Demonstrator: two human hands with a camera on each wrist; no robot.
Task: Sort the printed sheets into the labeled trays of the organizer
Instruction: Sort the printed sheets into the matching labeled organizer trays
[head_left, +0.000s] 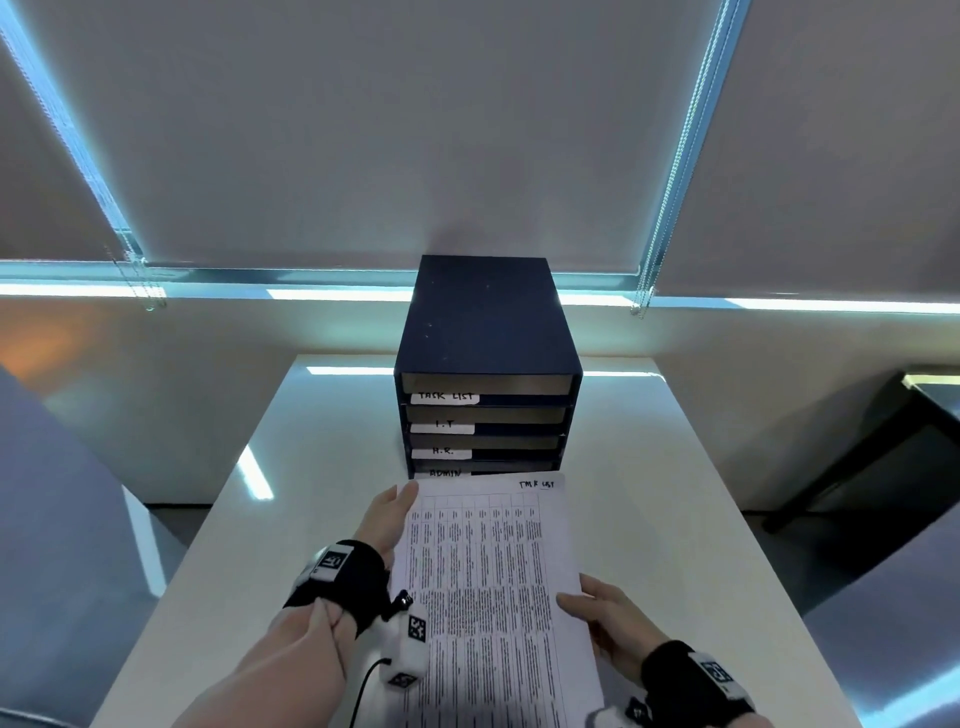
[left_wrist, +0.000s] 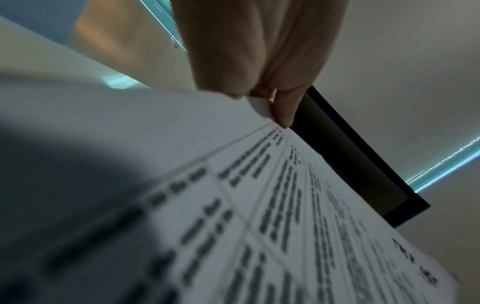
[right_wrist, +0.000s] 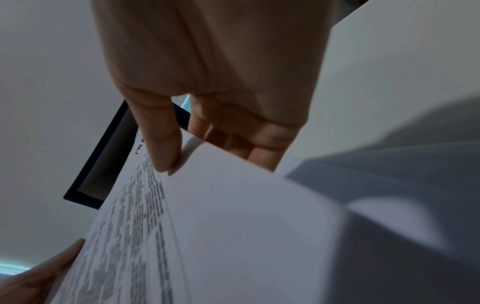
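Note:
A printed sheet (head_left: 488, 587) with a table of text and "TASK LIST" handwritten at its top right is held above the white table, its far edge just before the organizer. My left hand (head_left: 387, 512) pinches its upper left corner, thumb (left_wrist: 284, 111) on top of the sheet (left_wrist: 259, 195). My right hand (head_left: 605, 610) pinches the right edge, thumb (right_wrist: 162, 148) on the sheet (right_wrist: 221, 226) and fingers beneath. The dark blue organizer (head_left: 488, 332) stands at the table's far middle with stacked trays labeled TASK LIST (head_left: 445, 397), I.T (head_left: 442, 426), H.R. (head_left: 441, 452) and ADMIN (head_left: 444, 473).
The white table (head_left: 675, 493) ends against a wall under a window with grey roller blinds. A dark piece of furniture (head_left: 883, 467) stands to the right of the table. Floor lies on both sides.

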